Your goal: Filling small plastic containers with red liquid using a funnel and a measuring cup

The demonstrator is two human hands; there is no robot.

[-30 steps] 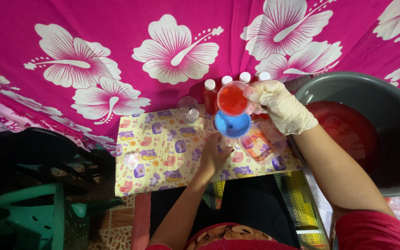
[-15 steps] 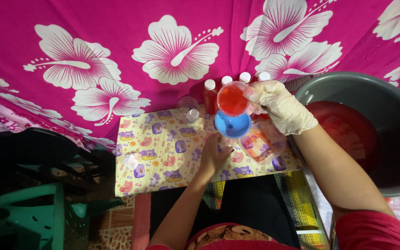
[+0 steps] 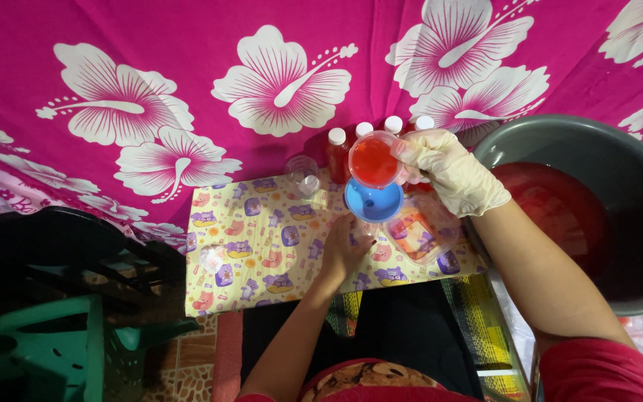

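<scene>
My right hand, in a pale glove, grips a clear plastic cup filled with red liquid and holds it tilted above a blue funnel. My bare left hand rests on the yellow patterned mat just below the funnel, its fingers around whatever the funnel sits in; that part is hidden. Behind the cup stand several small bottles of red liquid with white caps.
A large grey basin holding red liquid sits at the right. A clear container with orange-red contents lies on the mat beside the funnel. Two empty clear bottles stand at the mat's back. A pink flowered cloth hangs behind. A green plastic chair is lower left.
</scene>
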